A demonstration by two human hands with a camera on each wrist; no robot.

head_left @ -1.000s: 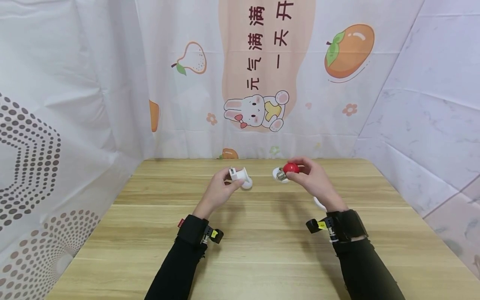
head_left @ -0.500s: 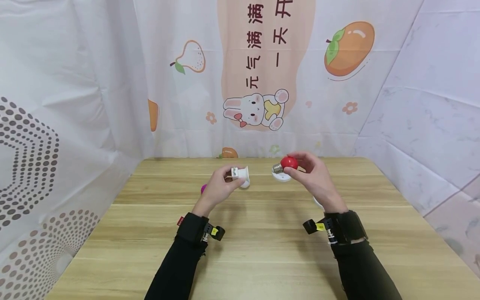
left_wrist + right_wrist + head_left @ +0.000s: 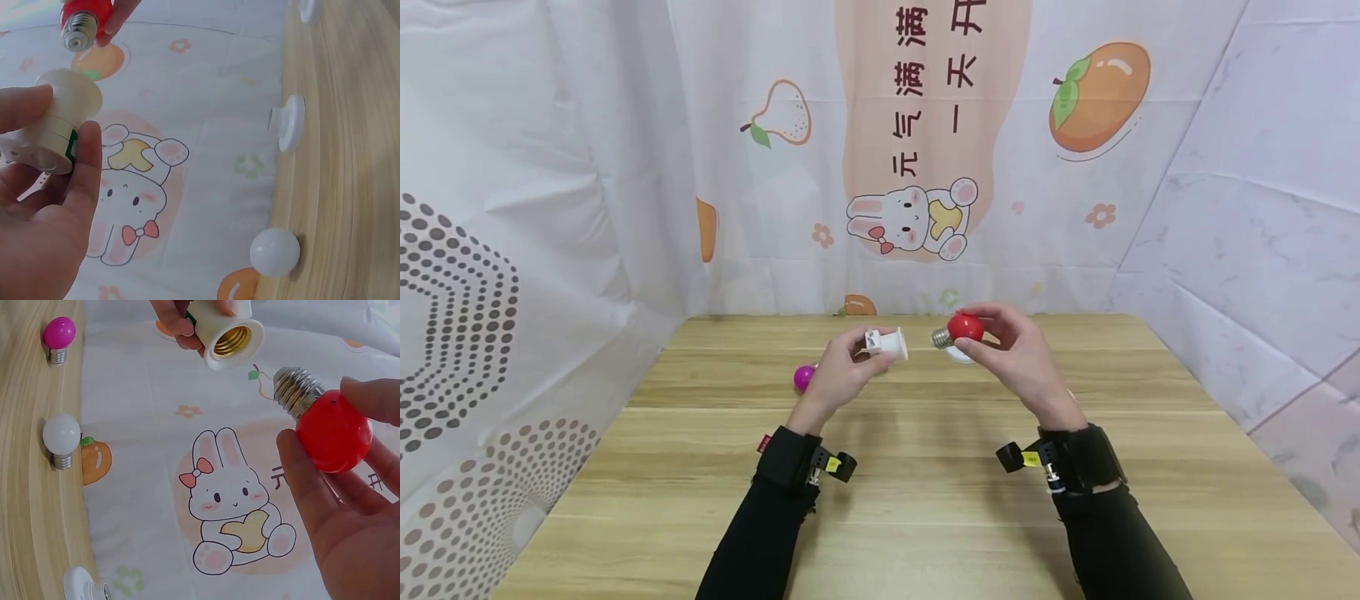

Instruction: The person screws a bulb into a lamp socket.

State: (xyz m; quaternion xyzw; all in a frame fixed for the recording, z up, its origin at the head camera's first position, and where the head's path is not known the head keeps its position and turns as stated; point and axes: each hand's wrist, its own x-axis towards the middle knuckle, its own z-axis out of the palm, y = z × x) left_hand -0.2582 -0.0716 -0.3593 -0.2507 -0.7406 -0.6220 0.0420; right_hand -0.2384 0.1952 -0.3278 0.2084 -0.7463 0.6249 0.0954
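My left hand (image 3: 838,372) grips a white lamp socket (image 3: 889,342) between thumb and fingers, above the table. Its flared mouth faces right, and the brass thread inside shows in the right wrist view. A red light bulb (image 3: 966,327) is pinched in my right hand (image 3: 1018,354), its silver screw base (image 3: 297,390) pointing at the socket's mouth. A short gap separates the bulb's base from the socket. In the left wrist view the bulb's screw base (image 3: 80,31) hangs just beyond the socket (image 3: 59,115).
On the wooden table (image 3: 917,500) lie a magenta bulb (image 3: 804,378) left of my left hand and a white bulb (image 3: 61,435). White round lamp bases (image 3: 292,124) (image 3: 310,10) stand farther right. A printed curtain (image 3: 775,208) hangs behind the table's back edge.
My right hand has raised the red bulb and brought it left toward the socket, its base now turned to face it. My left hand has shifted slightly, uncovering the magenta bulb.
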